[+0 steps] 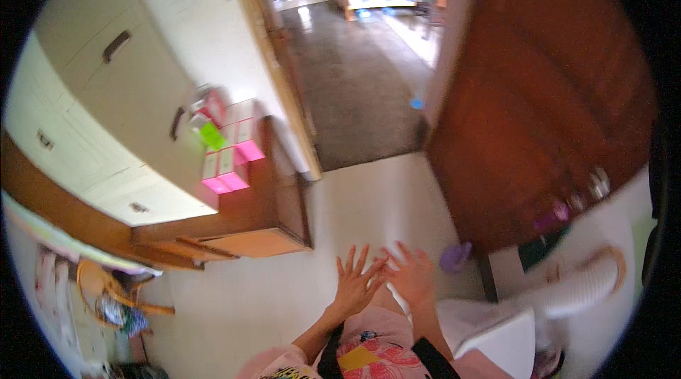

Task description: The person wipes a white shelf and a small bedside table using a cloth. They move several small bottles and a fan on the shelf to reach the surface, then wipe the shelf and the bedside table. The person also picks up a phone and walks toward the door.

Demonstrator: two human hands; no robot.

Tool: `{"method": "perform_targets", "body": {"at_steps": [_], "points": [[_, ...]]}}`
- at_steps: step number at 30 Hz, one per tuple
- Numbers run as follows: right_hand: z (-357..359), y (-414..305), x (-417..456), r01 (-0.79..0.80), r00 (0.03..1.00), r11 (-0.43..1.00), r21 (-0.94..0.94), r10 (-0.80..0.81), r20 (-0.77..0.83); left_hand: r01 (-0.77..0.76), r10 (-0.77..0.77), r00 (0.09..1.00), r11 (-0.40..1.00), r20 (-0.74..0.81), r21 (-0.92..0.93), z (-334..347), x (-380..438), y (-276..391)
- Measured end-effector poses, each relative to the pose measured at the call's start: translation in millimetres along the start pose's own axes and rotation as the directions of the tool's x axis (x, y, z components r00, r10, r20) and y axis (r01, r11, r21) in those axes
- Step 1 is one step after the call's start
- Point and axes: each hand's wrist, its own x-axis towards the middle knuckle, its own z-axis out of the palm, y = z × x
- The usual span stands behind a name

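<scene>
Both hands hang in front of my pink printed shirt (383, 328), above the pale floor. My left hand (355, 279) has its fingers spread and holds nothing that I can see. Beside it, my right hand (412, 275) is blurred, with fingers apart and nothing visible in it. The fingertips of the two hands overlap or touch around the middle; which of these, I cannot tell. Under the right hand a thin white strip (396, 296) shows, too blurred to name.
A wooden cabinet (290, 193) bearing white-and-pink boxes (226, 169) stands left. Ahead, a doorway opens onto a dark floor (351, 92), beside a reddish-brown wooden door (537, 113). A purple object (455, 256) lies near the door's foot. A wooden chair (101, 278) stands lower left.
</scene>
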Motion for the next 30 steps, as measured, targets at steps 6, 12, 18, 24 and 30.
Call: {"method": "perform_targets", "body": {"at_steps": [6, 12, 18, 24, 30], "points": [[-39, -46, 149, -0.205, 0.954, 0.978, 0.048, 0.211, -0.212, 0.471, -0.614, 0.738, 0.766, -0.280, -0.439, 11, 61, -147], [-25, -50, 239, -0.403, 0.906, 0.901, -0.162, 0.367, -0.210, 0.381, -0.921, -0.046, 0.342, -0.387, -0.859, -19, 33, -271], [8, 34, 261, -0.469, 0.883, 0.861, -0.196, 0.450, -0.133, -0.097, -0.942, -0.288, -0.152, 0.174, -0.984, -74, -35, -393], [42, 169, 220, -0.611, 0.790, 0.779, -0.139, 0.592, -0.157, -0.092, -0.905, -0.235, -0.342, 0.354, -0.935, -90, -84, -515], [75, 246, 135, -0.656, 0.693, 0.747, 0.109, 0.653, -0.304, 0.005, -0.949, -0.022, -0.315, 0.314, -0.949, -77, -91, -572]]}}
